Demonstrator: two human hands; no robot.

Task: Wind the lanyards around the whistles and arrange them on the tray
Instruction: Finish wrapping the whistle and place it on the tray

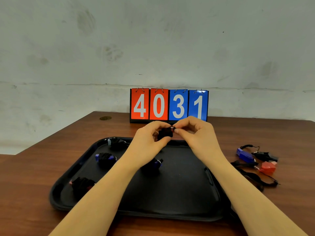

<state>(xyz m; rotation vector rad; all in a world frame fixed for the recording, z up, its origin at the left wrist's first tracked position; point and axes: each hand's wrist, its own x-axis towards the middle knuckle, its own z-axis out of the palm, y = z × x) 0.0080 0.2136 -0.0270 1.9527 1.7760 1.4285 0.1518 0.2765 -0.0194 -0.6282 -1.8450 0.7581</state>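
Winding step, head view. Both hands meet above the far edge of the black tray, which lies on the brown desk. The left hand cradles a whistle already almost wholly covered by its black lanyard; thumb and fingers of this hand close round the bundle from beneath and behind. The right hand pinches the bundle's right end, where a trace of red and a metal ring show, thumb and forefinger pressed together on it. Four wound whistles lie on the tray: one at the far left corner, a blue one nearer, a red one at the near left, and a blue one toward the middle, partly hidden by the left forearm. On the desk, right of the tray and apart from it, lies a loose heap yet to be wound: a blue whistle, a black whistle and a red whistle, with their cords trailing nearer. To finish this step well, the free end should probably be tucked under the last turn or through the ring while the left hand keeps the coils compressed; loosening that hold early would likely let the turns spring apart. The finished bundle should then go on bare tray, spaced from its neighbours.
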